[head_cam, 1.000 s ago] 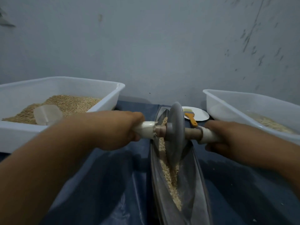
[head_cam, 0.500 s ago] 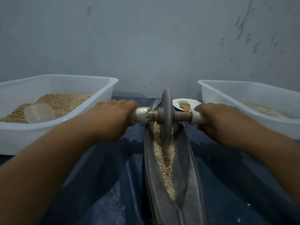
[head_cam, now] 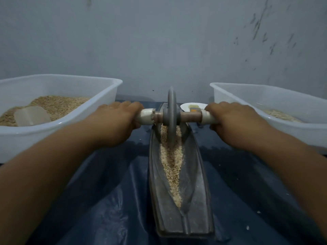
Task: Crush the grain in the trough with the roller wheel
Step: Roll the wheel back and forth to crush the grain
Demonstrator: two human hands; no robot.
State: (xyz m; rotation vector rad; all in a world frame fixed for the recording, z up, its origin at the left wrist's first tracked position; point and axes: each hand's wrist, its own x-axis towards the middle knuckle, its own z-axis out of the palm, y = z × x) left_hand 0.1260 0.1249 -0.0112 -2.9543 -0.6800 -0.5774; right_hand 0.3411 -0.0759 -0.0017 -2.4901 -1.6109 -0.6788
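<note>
Your left hand (head_cam: 115, 121) curls around the white sleeve on the left end of the axle, and your right hand (head_cam: 233, 121) curls around the matching sleeve on the right end. Between them the roller wheel (head_cam: 172, 119) stands upright on its edge, just above the centre of the frame, with its lower rim down in the grain (head_cam: 171, 161). That grain lies as a pale strip along the groove of the trough (head_cam: 192, 200), widest near the wheel and thinning to a point toward the lower centre. The trough is a long grey boat-shaped channel that runs from the wheel down to the bottom middle of the frame and rests on a dark blue sheet (head_cam: 99, 200).

At centre left sits a white tub (head_cam: 99, 96) holding a mound of whole grain and a translucent scoop (head_cam: 31, 115) lying on it. Its near corner is close to your left knuckles. At centre right a second tub (head_cam: 265, 92) has only a thin layer of grain in it, and your right hand is near its wall. Behind the axle, partly hidden by the wheel and your right hand, a small white plate (head_cam: 187, 106) carries something yellow and orange that is too blurred to name. A few stray grains dot the sheet at lower right. A grey wall (head_cam: 159, 41) fills the upper half, with dark scuffs at its upper right.
</note>
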